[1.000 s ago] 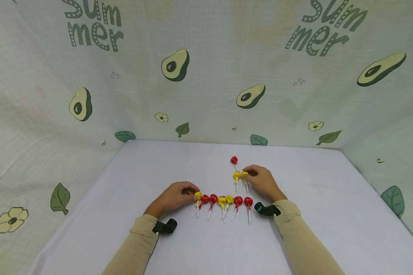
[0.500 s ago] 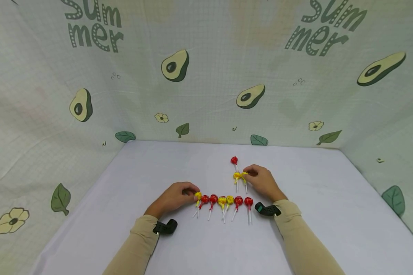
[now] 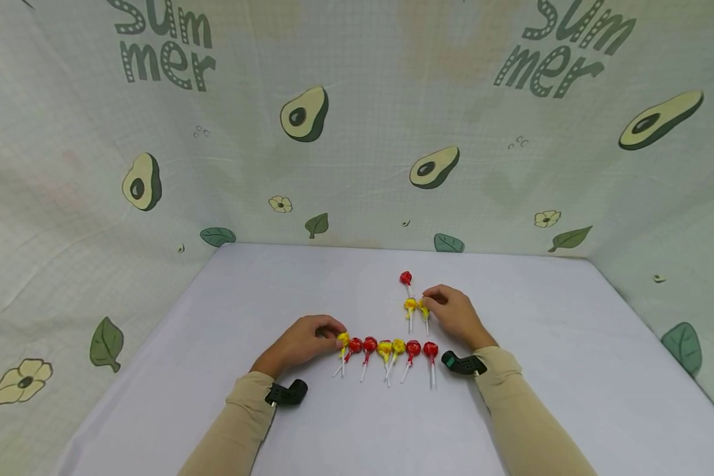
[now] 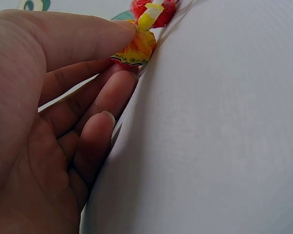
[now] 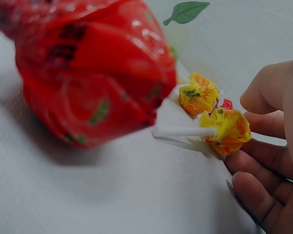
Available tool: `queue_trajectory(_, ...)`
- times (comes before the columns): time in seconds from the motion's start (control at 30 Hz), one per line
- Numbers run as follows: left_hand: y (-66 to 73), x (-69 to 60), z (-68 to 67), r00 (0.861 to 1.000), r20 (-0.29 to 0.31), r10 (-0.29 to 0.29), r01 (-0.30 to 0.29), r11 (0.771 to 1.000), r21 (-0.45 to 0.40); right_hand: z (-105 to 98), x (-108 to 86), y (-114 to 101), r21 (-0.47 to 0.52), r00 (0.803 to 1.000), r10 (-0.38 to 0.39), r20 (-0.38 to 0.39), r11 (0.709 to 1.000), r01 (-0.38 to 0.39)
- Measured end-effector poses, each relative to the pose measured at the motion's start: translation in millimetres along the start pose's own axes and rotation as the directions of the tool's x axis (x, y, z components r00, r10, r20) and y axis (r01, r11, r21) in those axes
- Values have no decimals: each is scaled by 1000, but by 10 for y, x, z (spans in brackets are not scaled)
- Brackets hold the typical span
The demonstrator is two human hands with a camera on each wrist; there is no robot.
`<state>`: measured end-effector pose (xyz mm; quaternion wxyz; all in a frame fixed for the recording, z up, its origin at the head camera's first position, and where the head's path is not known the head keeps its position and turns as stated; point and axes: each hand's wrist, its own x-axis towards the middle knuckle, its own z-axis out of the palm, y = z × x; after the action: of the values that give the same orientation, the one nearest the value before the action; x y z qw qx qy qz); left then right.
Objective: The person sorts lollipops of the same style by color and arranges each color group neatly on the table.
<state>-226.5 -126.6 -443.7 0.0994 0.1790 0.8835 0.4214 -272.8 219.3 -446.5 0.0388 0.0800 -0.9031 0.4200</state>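
Observation:
My left hand [image 3: 305, 337] pinches a yellow-wrapped lollipop [image 4: 139, 48] between thumb and fingers. It is at the left end of a row on the table, beside a red lollipop [image 4: 162, 15]. Farther back, my right hand [image 3: 455, 316] is at the head of another yellow lollipop [image 5: 229, 131]. In the right wrist view its thumb stands apart from the wrapper, while the other fingers lie behind and below the candy. A second yellow lollipop [image 3: 410, 305] lies just left of that one, with a red lollipop [image 3: 406, 277] behind it.
The row continues rightward with red and yellow lollipops, ending in a red lollipop [image 3: 431, 349] near my right wrist. It looms large in the right wrist view. A white cloth covers the table [image 3: 357, 430]; a printed curtain [image 3: 357, 185] rises behind.
My right thumb and fingers have loosened slightly from the yellow lollipop, whose stick now points straighter towards me. The left hand and the row keep their places.

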Motion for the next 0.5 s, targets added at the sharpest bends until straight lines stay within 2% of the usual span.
queue_trajectory(0.5,-6,17,6,1000,0,-5,5,1000,13,1,-6,17,-12,1000,-1,-17,1000,0)
